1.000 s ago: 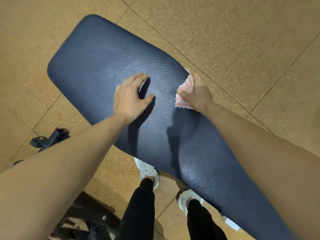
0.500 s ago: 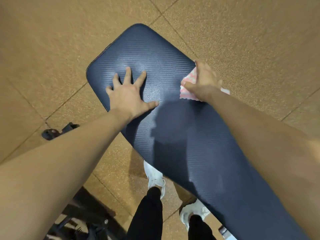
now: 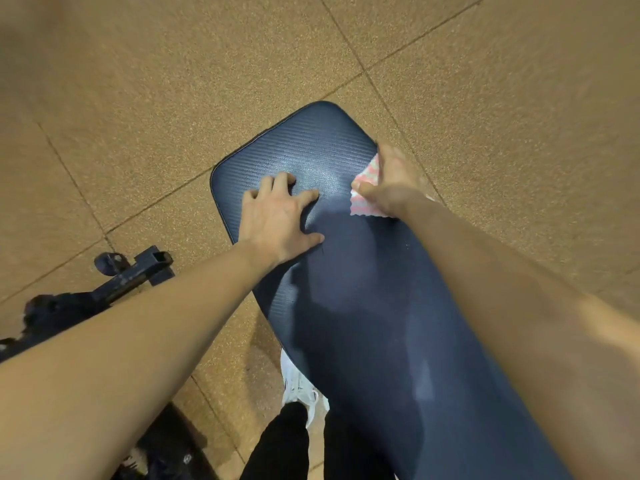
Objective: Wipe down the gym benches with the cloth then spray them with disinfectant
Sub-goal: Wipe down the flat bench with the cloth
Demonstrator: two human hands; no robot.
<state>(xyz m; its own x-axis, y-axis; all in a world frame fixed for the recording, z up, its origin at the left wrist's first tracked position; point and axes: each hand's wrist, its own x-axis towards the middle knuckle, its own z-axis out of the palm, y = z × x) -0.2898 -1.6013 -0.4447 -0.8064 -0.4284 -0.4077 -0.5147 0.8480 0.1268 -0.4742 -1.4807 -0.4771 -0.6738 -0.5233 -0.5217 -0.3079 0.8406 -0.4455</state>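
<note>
While at bench (image 3: pixel 363 289) edge, pink cloth (image 3: pixel 362 206).

Our left hand (image 3: pixel 277 216) rests spread on the far end of the navy bench pad (image 3: pixel 363 306), while our right hand (image 3: pixel 391 178) presses a pink checked cloth (image 3: pixel 363 207) flat at its right edge. A black metal frame (image 3: pixel 138 271) lies left of it.

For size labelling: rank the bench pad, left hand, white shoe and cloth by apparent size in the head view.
1. bench pad, by far the largest.
2. left hand.
3. white shoe and cloth: visible parts look alike; the pad hides some shoe, the right hand covers much cloth, so unranked.
</note>
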